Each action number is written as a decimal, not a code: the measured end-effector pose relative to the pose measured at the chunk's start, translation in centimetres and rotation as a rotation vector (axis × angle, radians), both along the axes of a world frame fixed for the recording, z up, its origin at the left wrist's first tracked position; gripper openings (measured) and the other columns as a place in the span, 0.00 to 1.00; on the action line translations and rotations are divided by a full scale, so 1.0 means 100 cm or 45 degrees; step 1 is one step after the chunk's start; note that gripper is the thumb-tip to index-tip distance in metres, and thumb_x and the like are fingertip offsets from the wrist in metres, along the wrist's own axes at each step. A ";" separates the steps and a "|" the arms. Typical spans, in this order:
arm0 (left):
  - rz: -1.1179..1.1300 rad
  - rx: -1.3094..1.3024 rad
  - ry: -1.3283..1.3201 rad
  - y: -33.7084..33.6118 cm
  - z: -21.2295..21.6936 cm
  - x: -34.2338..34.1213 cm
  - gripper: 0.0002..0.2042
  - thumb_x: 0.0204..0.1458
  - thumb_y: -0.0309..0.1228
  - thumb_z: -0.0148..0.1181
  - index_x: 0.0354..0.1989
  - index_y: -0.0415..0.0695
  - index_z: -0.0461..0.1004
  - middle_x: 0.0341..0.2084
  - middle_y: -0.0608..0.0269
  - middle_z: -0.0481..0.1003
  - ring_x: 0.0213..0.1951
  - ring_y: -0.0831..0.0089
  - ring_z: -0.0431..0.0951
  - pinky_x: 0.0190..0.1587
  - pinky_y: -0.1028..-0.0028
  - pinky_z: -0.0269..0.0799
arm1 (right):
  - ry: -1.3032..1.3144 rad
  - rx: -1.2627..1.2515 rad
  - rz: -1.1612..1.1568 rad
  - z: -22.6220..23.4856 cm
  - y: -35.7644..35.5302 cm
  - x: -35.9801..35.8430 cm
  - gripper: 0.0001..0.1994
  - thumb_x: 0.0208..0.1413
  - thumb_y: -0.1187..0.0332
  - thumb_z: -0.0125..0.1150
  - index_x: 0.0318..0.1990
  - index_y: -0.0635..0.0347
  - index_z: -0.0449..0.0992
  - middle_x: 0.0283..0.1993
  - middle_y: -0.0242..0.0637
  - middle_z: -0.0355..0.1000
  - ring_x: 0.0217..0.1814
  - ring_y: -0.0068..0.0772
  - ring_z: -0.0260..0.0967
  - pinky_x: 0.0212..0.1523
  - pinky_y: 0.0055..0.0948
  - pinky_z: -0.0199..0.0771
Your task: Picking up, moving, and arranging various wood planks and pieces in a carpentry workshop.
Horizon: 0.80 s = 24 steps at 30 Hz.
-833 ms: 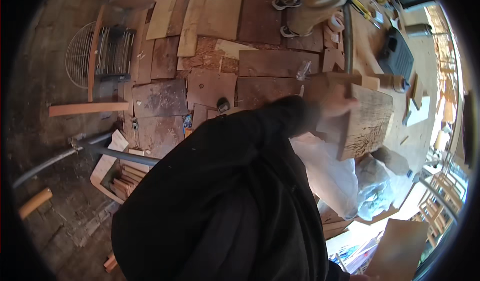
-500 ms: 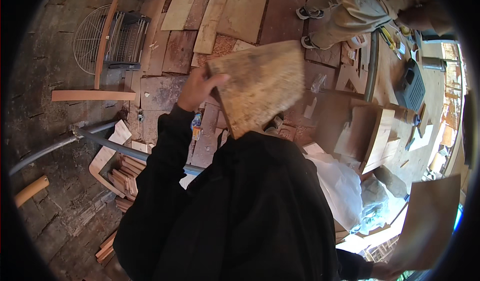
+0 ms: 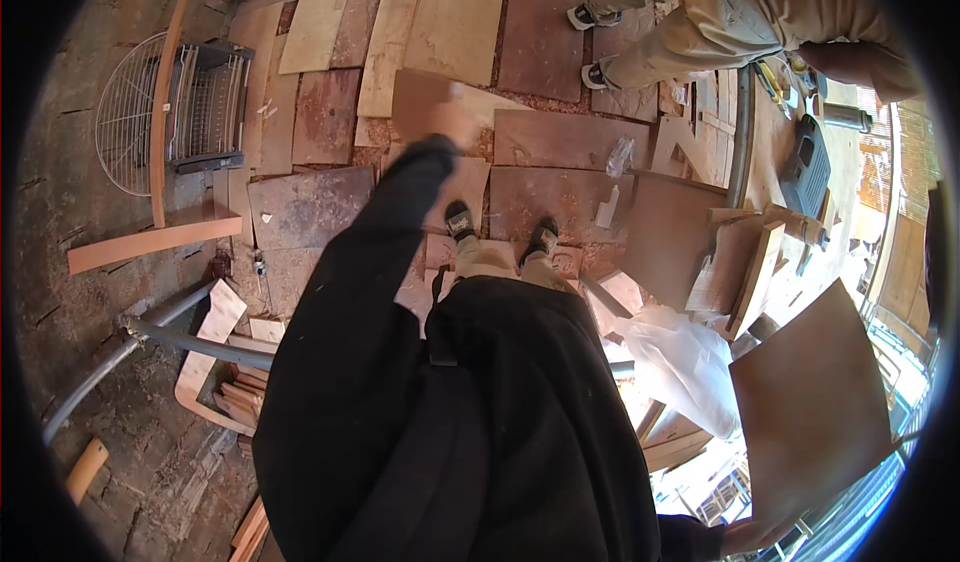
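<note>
Currently: brown panel (image 3: 815, 402) in R hand (image 3: 752, 535), L grip unclear

R hand grips brown panel at its lower edge; panel is tilted, off to the right, well apart from L hand (image 3: 450, 120). L hand is out fwd above the floor boards (image 3: 560, 207), motion-blurred. Small brown board (image 3: 415, 102) shows right at it; can't tell if it's gripped or just behind, so L state = unknown.

Step in hand, my read: handling flat wood pcs, panel on R side. Next move prob calls for firm R grip, panel edge clear of white plastic bag (image 3: 680, 362) just beside it, plus room fwd for L arm.

FYI co-worker (image 3: 690, 32) in tan trousers stands upper R, near dark grey case (image 3: 803, 167). Wire rack (image 3: 208, 112) is far L, well apart from both hands.
</note>
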<state>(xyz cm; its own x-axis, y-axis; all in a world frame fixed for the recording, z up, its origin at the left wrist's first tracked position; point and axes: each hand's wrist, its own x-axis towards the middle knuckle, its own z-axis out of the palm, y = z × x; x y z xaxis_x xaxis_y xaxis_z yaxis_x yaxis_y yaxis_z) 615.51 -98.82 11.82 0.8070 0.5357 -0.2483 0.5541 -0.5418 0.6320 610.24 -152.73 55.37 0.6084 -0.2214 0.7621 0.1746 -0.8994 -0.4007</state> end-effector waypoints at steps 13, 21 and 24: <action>0.089 -0.535 0.270 -0.020 -0.065 -0.291 0.24 0.49 0.47 0.59 0.45 0.37 0.73 0.38 0.45 0.76 0.42 0.47 0.75 0.45 0.62 0.70 | 0.498 0.457 0.249 -0.033 0.024 0.007 0.23 0.56 0.63 0.56 0.55 0.69 0.66 0.55 0.48 0.66 0.56 0.42 0.64 0.58 0.34 0.63; 1.546 -0.123 1.248 -0.081 -0.054 -0.616 0.56 0.41 0.52 0.64 0.67 0.51 0.23 0.60 0.19 0.38 0.56 0.33 0.60 0.61 0.55 0.55 | 0.571 0.533 0.638 -0.064 0.121 0.063 0.18 0.58 0.66 0.54 0.51 0.70 0.69 0.51 0.43 0.68 0.52 0.34 0.65 0.55 0.28 0.62; 1.911 -0.009 1.200 -0.093 -0.072 -0.597 0.57 0.39 0.34 0.67 0.66 0.62 0.20 0.54 0.18 0.49 0.43 0.39 0.72 0.47 0.53 0.71 | 0.717 0.441 0.718 -0.063 0.156 0.078 0.16 0.58 0.66 0.53 0.48 0.68 0.70 0.46 0.39 0.70 0.49 0.28 0.65 0.54 0.27 0.61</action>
